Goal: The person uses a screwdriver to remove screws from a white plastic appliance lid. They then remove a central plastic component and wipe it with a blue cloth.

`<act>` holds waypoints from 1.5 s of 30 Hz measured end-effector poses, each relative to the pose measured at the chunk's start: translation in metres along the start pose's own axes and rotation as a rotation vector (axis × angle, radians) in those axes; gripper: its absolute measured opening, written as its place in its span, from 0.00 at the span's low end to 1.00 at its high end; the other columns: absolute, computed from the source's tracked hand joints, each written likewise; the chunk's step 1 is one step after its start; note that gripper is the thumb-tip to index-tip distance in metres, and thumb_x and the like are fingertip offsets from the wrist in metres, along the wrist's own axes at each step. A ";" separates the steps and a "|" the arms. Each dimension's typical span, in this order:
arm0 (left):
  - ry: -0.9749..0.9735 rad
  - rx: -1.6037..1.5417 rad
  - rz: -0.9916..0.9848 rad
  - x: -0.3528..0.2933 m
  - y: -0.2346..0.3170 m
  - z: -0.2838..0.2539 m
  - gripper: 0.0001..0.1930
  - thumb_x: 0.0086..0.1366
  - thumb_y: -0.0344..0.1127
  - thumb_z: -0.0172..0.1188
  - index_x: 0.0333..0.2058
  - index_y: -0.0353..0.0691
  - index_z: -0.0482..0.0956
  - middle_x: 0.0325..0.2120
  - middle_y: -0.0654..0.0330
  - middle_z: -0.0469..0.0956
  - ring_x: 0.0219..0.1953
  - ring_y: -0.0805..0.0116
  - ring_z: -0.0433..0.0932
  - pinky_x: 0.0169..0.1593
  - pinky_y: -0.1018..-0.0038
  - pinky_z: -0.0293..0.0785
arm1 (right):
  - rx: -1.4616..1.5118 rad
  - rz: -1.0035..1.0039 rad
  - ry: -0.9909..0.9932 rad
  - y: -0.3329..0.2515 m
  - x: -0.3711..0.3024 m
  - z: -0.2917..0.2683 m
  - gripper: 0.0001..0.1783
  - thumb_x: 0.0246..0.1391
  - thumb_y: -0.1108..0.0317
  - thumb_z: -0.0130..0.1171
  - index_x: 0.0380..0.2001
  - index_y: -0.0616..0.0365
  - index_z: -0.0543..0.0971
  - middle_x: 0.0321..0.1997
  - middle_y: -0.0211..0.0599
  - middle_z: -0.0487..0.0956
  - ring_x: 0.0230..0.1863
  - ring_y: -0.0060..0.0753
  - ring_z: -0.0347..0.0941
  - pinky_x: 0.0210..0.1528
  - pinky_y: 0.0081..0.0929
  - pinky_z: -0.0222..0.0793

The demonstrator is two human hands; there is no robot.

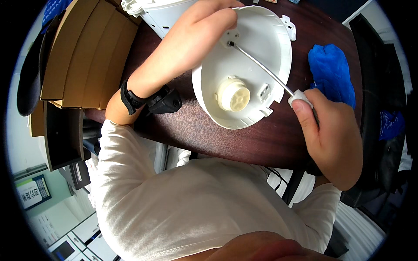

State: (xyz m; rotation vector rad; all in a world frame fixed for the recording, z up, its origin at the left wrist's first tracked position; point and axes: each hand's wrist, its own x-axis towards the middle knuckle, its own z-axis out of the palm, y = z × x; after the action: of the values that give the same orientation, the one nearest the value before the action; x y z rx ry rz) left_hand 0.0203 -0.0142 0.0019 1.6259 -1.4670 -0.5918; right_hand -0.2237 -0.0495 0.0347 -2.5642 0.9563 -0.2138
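Note:
A white, bowl-like plastic appliance cover (265, 52) is tilted up on the table, its hollow side toward me. Inside it sit a round cream-coloured plastic part (234, 94) and a small rectangular fitting (264, 92). My left hand (209, 26) grips the cover's far left rim, its fingertips partly hidden behind the edge. In my right hand (333, 130) is a screwdriver (265, 69) with a white handle and long metal shaft. Its tip meets a dark spot at a small mount (230, 41) inside the cover, just beside my left hand.
Behind the cover stands a white plastic housing (159, 15). A crumpled blue cloth item (333, 71) lies on the dark brown table (187, 130) at the right. Cardboard boxes (87, 56) stand at the left. A black device (163, 102) is strapped to my left wrist.

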 end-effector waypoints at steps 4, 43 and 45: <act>0.048 0.119 0.174 -0.002 -0.004 0.002 0.21 0.59 0.31 0.41 0.48 0.32 0.74 0.44 0.58 0.75 0.39 0.74 0.70 0.46 0.80 0.65 | -0.031 -0.012 0.016 -0.001 -0.004 0.004 0.12 0.57 0.64 0.54 0.27 0.63 0.75 0.18 0.49 0.71 0.18 0.49 0.68 0.21 0.36 0.58; 0.027 -0.063 0.058 -0.004 0.007 0.007 0.23 0.59 0.32 0.40 0.51 0.35 0.73 0.47 0.60 0.75 0.39 0.76 0.69 0.46 0.81 0.65 | 0.051 -0.144 -0.058 0.017 0.005 -0.016 0.16 0.60 0.61 0.49 0.25 0.62 0.75 0.14 0.42 0.69 0.15 0.37 0.66 0.21 0.28 0.56; 0.019 -0.113 0.043 -0.003 0.008 0.009 0.22 0.59 0.32 0.40 0.51 0.34 0.73 0.47 0.59 0.75 0.40 0.75 0.69 0.47 0.81 0.65 | -0.036 -0.122 -0.001 0.014 0.002 -0.013 0.13 0.57 0.63 0.53 0.27 0.62 0.76 0.15 0.42 0.69 0.16 0.38 0.67 0.22 0.28 0.58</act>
State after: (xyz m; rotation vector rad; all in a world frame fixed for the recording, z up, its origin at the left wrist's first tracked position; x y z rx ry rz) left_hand 0.0076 -0.0132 0.0034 1.5049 -1.4256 -0.6228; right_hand -0.2341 -0.0640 0.0408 -2.6581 0.8118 -0.2313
